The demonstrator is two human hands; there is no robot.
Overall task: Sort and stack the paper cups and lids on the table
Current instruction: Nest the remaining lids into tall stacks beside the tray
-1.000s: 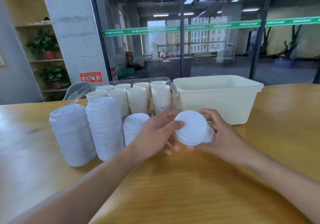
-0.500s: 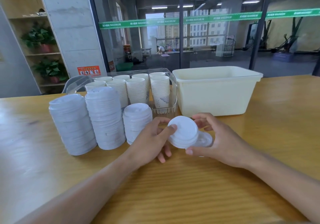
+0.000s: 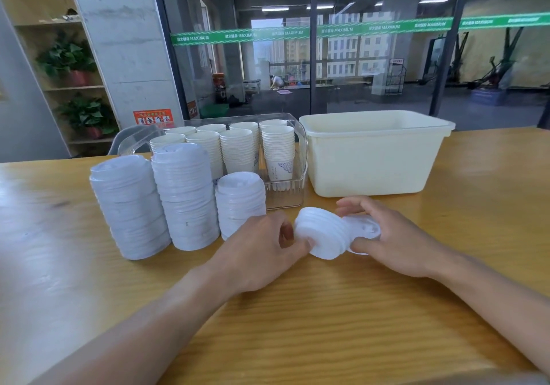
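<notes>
A short stack of white plastic lids [image 3: 323, 233] is tilted on its side just above the table, gripped by my left hand [image 3: 262, 250] from the left. My right hand [image 3: 395, 235] holds one separate lid [image 3: 363, 228] right behind that stack. Three upright lid stacks stand on the table to the left: a tall one [image 3: 128, 206], a taller one [image 3: 184, 197] and a low one [image 3: 240, 203]. Behind them a clear plastic bin [image 3: 299, 158] holds several stacks of white paper cups [image 3: 238, 149].
A cream plastic tub [image 3: 375, 158] stands at the back right, beside the clear bin. The wooden table [image 3: 327, 325] reaches to a glass wall behind. Shelves with potted plants [image 3: 86, 113] are at the far left.
Both hands have come down closer to the table and the lid stack has tipped onto its side. One lid now sits apart from the stack in my right hand.
</notes>
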